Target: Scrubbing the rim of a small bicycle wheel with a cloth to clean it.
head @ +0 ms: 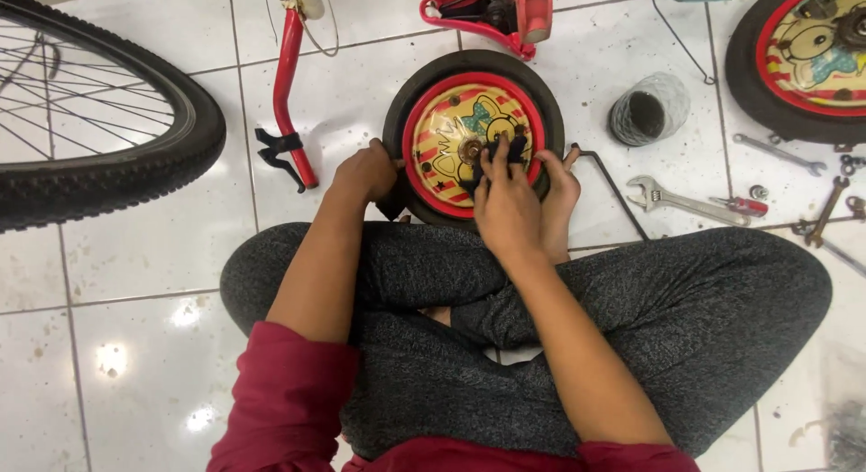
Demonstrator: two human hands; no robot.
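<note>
The small wheel (473,136) lies flat just ahead of the crossed legs — left hand (365,172) clamping its tyre rim, right hand (507,201) nearer the hub, pinching a dark cloth (505,152).

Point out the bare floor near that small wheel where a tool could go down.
Bare tile lies left of the small wheel, between the red handlebar and the big spoked tyre. Another patch sits between the wheel and the twine spool. Crowded: the right side, with the adjustable wrench and spanners.
</note>
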